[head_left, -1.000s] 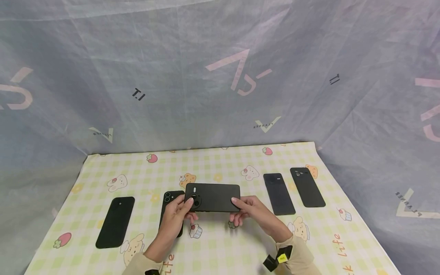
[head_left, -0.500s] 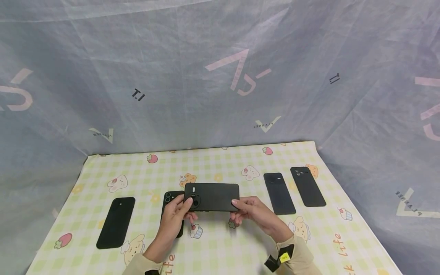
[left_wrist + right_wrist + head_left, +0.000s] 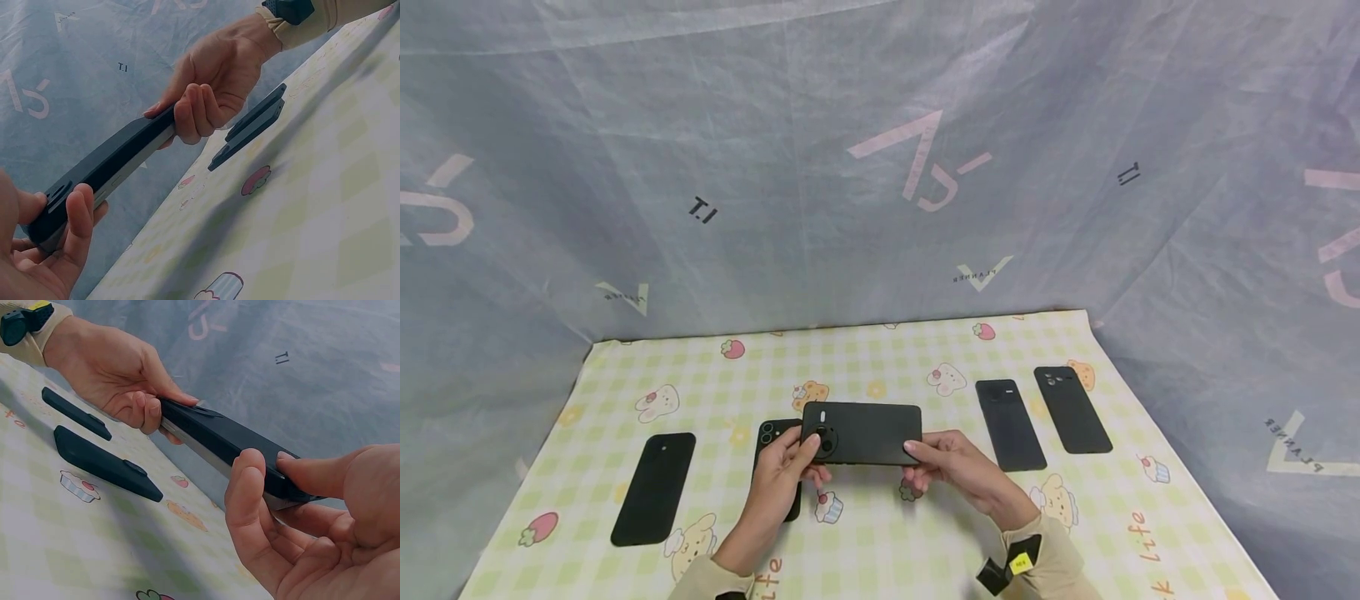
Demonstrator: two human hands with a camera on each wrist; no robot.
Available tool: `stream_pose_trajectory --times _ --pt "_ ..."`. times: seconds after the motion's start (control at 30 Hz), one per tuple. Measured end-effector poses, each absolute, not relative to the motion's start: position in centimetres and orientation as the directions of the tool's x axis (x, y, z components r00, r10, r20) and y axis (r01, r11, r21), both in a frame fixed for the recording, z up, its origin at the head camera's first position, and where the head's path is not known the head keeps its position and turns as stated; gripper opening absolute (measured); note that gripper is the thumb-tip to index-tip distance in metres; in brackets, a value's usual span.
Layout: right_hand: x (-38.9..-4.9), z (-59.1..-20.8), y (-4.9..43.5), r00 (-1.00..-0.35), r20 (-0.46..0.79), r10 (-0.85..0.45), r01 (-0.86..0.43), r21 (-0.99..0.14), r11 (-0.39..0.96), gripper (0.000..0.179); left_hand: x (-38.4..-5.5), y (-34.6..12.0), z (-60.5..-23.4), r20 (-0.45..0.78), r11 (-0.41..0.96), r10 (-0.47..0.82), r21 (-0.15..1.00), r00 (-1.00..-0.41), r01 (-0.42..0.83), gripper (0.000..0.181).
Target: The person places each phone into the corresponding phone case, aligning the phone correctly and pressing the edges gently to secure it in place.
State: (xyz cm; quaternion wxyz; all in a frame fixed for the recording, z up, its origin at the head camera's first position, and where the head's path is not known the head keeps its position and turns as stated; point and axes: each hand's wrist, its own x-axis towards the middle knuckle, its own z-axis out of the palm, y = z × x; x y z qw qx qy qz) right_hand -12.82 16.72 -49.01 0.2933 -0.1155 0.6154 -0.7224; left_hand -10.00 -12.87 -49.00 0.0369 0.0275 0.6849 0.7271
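Fingers of left hand and right hand pinch black phone at opposite ends.
Two-ended hold likely steadies it; desk below it.

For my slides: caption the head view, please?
Both hands hold a dark phone above a checked tablecloth, where four dark phones or cases lie.

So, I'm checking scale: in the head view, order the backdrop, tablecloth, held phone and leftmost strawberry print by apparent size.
1. Backdrop
2. Tablecloth
3. Held phone
4. Leftmost strawberry print
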Motion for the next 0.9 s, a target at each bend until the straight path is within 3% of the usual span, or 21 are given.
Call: stream_pose_trajectory --times 0.9 --pt "-12.85 -49.11 16.27 -0.816 -0.129 -0.563 0.196 -0.979 -0.060 0.032 -10.17 -12.96 -49.20 -0.035 -0.083 0.081 0.996 -0.996 -0.042 0.032"
